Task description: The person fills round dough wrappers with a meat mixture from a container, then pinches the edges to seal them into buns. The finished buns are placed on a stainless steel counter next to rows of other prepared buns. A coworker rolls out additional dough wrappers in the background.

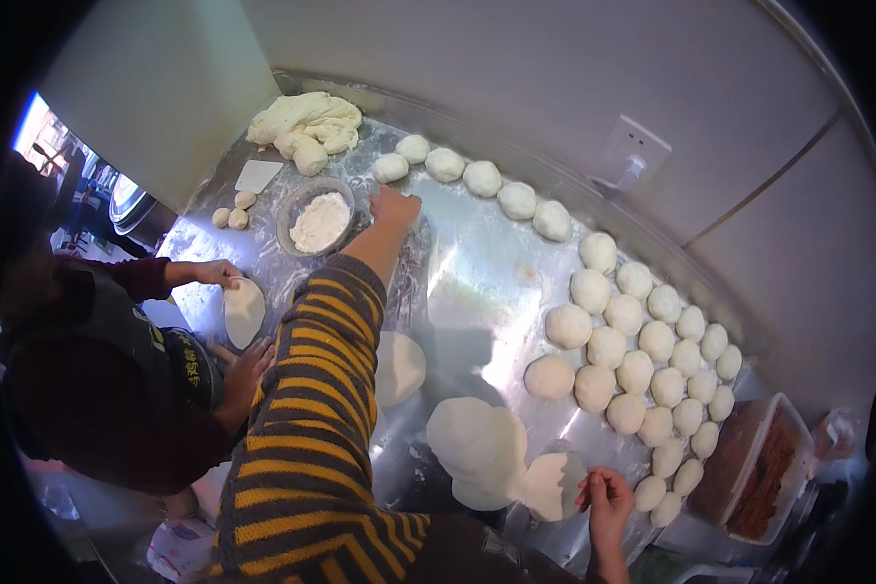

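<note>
My left arm, in a striped knitted sleeve (314, 379), stretches across the metal worktop. At its far end my left hand (396, 207) is just below a floured dough ball (390, 168) and right of a clear bowl of flour (316, 217). Its fingers are partly curled, and their inner side is hidden. My right hand (607, 498) is low at the right with bent fingers, at the edge of a flat dough round (555, 487); whether it pinches the edge is unclear. Overlapping flat rounds (477, 449) lie left of it. Another flattened piece (400, 369) is partly behind my sleeve.
Several dough balls (635, 372) cover the worktop's right side; a row (482, 179) follows the wall. A large dough mass (303, 124), white scraper (258, 176) and small dough pieces (239, 212) lie far left. A co-worker's hand (219, 273) holds a dough sheet (244, 312). A filling container (763, 467) stands right.
</note>
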`<action>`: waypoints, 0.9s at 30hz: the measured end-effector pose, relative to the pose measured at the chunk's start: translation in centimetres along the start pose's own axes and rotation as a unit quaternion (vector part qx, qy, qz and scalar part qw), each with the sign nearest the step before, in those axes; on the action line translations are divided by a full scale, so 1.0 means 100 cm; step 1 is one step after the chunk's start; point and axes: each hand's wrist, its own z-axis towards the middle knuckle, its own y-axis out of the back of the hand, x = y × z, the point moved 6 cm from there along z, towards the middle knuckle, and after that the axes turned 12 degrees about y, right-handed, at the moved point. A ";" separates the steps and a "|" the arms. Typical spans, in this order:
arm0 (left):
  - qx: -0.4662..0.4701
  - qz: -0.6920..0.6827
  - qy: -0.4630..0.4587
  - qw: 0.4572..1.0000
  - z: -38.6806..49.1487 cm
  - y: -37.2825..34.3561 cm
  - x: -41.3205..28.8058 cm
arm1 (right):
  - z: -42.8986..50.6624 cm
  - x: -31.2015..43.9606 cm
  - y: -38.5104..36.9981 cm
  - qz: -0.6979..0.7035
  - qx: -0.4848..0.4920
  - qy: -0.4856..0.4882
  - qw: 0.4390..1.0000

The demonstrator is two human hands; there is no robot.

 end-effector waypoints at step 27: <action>0.431 0.038 -0.342 0.834 -0.396 0.077 0.060 | -0.078 -0.015 0.006 0.080 -0.037 0.013 0.996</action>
